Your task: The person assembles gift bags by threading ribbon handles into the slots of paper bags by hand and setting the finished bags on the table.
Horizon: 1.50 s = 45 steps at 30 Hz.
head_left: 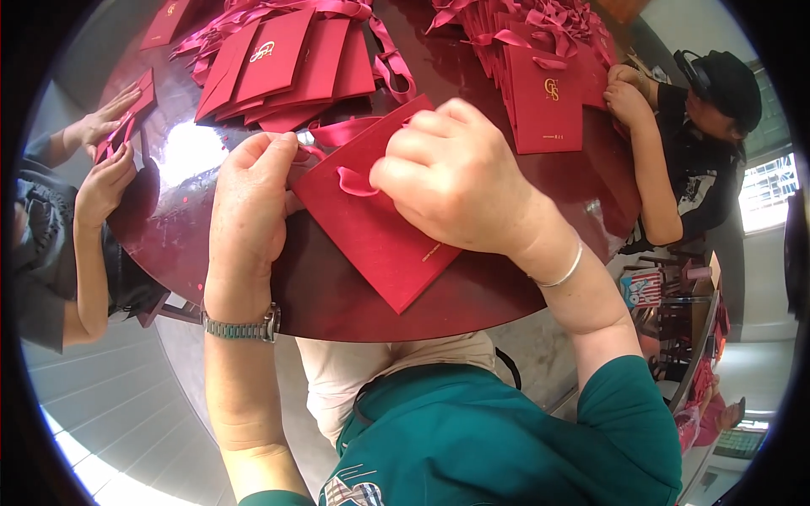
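Note:
A red paper gift bag (380,244) lies tilted in front of me at the near edge of the table, one corner pointing toward me. My left hand (249,202) is closed at its upper left side, thumb and finger pinching a pink-red ribbon (316,152). Something small and shiny shows by those fingertips; I cannot make out what it is. Curled over the bag's upper right part is my right hand (460,181), its fingertips hidden. A short ribbon end (356,181) sticks out from the bag's face beside the right hand.
Stacked red gift bags with ribbons (278,63) lie beyond my hands on the round dark red table (337,308). Another row of bags (547,101) stands at the far right. Co-workers sit at both sides; the left one's hands (101,135) hold a red bag (145,97).

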Tool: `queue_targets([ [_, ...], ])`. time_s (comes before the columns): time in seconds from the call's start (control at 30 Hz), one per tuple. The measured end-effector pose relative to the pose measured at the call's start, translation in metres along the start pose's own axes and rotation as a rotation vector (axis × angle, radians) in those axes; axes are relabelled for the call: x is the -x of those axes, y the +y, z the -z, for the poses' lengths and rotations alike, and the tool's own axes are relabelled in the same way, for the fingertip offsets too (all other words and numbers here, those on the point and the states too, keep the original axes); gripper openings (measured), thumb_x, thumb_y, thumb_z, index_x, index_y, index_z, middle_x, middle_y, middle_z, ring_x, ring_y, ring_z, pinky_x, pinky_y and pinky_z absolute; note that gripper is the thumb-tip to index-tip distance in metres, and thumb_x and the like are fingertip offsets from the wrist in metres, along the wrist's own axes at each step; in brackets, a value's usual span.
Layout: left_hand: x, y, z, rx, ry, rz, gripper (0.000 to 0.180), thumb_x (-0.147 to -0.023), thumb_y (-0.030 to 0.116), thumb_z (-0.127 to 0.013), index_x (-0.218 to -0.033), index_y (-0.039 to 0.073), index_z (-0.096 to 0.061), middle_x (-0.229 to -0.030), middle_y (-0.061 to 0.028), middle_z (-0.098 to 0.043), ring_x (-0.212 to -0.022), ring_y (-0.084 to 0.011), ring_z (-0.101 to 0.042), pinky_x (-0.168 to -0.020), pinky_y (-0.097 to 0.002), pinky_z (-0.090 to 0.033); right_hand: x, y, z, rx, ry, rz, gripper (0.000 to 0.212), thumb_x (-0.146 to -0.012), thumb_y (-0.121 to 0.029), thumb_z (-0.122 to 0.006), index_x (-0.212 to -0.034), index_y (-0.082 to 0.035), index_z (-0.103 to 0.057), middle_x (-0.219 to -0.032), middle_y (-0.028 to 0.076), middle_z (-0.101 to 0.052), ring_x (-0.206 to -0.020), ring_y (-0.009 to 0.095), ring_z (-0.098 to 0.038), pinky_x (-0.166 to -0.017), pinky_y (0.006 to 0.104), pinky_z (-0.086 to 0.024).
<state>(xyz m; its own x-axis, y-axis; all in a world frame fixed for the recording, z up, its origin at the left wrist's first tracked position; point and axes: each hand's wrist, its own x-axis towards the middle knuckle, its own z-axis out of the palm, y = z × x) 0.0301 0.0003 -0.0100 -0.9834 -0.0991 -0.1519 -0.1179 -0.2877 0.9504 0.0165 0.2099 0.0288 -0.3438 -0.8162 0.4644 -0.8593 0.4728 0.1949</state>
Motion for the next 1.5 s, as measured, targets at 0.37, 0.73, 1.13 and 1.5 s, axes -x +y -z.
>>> queue_targets([
  [0.37,-0.005,-0.010,0.006,-0.303,0.138,-0.080,0.026,-0.093,0.022,-0.057,-0.086,-0.001,-0.065,-0.073,-0.0001,-0.060,-0.065,-0.0074,-0.049,-0.058,-0.0246,-0.040,-0.004,0.006,0.001,-0.524,0.227,0.068,0.044,-0.071,-0.005,-0.068,-0.114,-0.004,-0.064,-0.106,0.007,-0.066,-0.089,0.019,-0.060,-0.079,0.0280,-0.047],
  [0.73,-0.002,-0.007,-0.002,-0.328,0.129,-0.179,0.025,-0.094,0.020,-0.056,-0.088,-0.003,-0.065,-0.078,-0.0037,-0.064,-0.070,-0.0077,-0.053,-0.065,-0.0244,-0.043,-0.015,0.036,-0.030,-0.588,-0.053,-0.138,0.013,-0.083,-0.013,-0.068,-0.093,-0.004,-0.068,-0.088,0.004,-0.066,-0.089,0.022,-0.055,-0.088,0.0359,-0.043],
  [1.13,-0.028,0.002,0.039,-0.026,0.362,-0.170,0.020,-0.093,0.016,-0.059,-0.098,-0.004,-0.057,-0.087,-0.0079,-0.060,-0.065,-0.0155,-0.061,-0.056,-0.0273,-0.054,-0.007,0.026,-0.016,-0.906,-0.100,-0.281,0.017,-0.087,-0.021,-0.064,-0.089,-0.005,-0.068,-0.083,0.008,-0.066,-0.090,0.025,-0.057,-0.084,0.0378,-0.046],
  [1.5,0.009,0.012,0.010,-0.745,0.487,-0.566,0.024,-0.090,0.014,-0.060,-0.109,-0.001,-0.064,-0.092,-0.0115,-0.064,-0.079,-0.0197,-0.061,-0.072,-0.0355,-0.048,0.004,0.019,-0.018,-0.726,-0.069,-0.153,0.019,-0.082,-0.013,-0.067,-0.097,-0.002,-0.066,-0.089,0.009,-0.065,-0.091,0.026,-0.058,-0.087,0.0371,-0.046],
])
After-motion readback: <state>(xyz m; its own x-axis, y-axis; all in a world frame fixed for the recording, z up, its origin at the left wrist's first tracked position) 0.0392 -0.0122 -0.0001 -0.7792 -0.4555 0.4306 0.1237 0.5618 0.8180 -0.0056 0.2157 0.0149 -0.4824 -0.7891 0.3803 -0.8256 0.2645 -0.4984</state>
